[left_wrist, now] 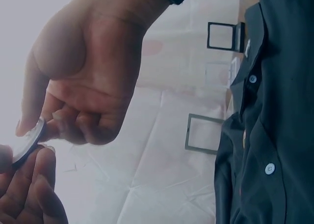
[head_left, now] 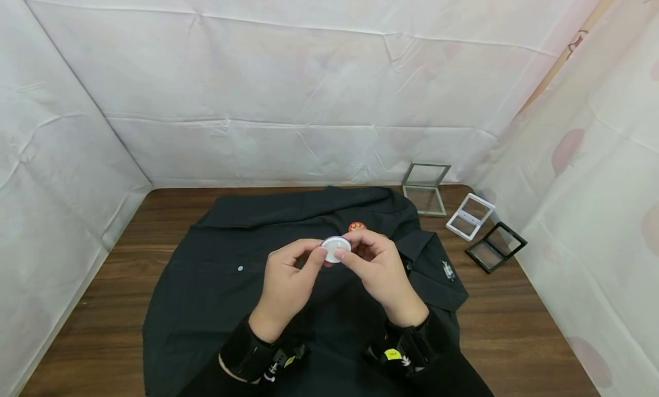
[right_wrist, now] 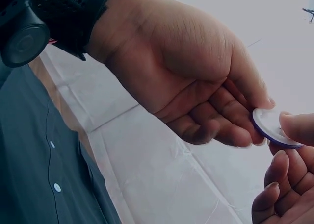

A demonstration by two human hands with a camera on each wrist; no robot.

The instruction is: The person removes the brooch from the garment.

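In the head view, my left hand [head_left: 286, 284] and right hand [head_left: 381, 272] pinch the white disc [head_left: 333, 246] from opposite sides, above the dark shirt [head_left: 206, 305]. My left wrist view shows it tilted, apart from the shirt; my right, both grips at its edge.

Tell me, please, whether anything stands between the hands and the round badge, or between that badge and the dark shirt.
Nothing visible separates the left hand or right hand from the badge; both pinch it. Only curled fingers show between it and the dark shirt.
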